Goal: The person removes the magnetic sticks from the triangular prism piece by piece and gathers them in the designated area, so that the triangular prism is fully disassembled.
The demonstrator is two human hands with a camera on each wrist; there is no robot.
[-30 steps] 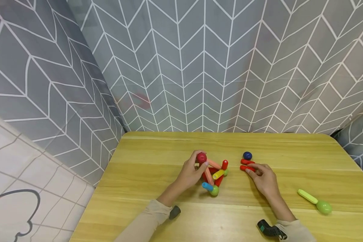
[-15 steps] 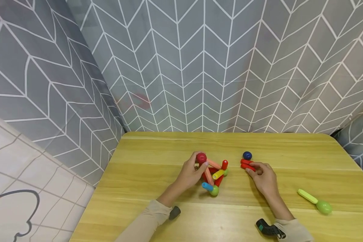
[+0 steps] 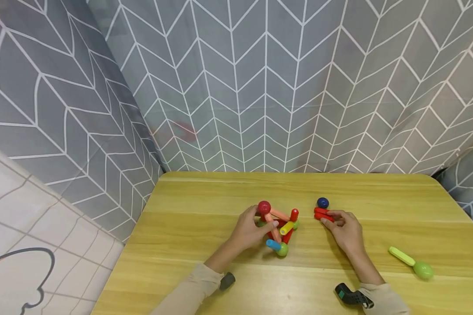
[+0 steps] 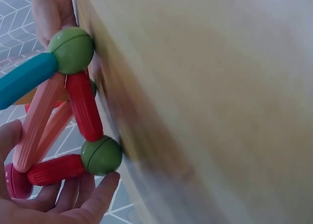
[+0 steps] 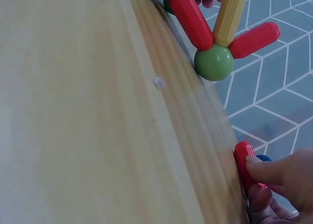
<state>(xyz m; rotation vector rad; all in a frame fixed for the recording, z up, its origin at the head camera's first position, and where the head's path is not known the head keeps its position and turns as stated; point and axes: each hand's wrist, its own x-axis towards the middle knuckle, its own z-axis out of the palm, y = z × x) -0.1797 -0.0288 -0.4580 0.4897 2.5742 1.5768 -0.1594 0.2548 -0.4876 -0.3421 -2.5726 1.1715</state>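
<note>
My left hand point(image 3: 247, 229) grips the left side of a magnetic stick-and-ball frame point(image 3: 288, 236), just below its red top ball point(image 3: 264, 207). In the left wrist view the thumb is near a salmon stick point(image 4: 39, 121), and the fingers lie behind and under a red stick point(image 4: 56, 169) and a green ball point(image 4: 101, 155). Blue point(image 3: 273, 245), yellow point(image 3: 287, 228) and red point(image 3: 294, 215) sticks jut from the frame's green balls. To the right, my right hand point(image 3: 346, 232) pinches a red magnetic stick point(image 5: 243, 165), which lies alongside another red stick point(image 3: 320, 210).
A dark blue ball point(image 3: 322, 202) sits just behind the two red sticks. At the right, a yellow-green stick point(image 3: 401, 256) is joined to a green ball point(image 3: 423, 270). The wooden table point(image 3: 205, 197) backs onto a grey patterned curtain point(image 3: 252, 87).
My left hand has slid down from the red ball, and the frame has shifted slightly right and nearer. My right hand's red stick has moved up against the other red stick.
</note>
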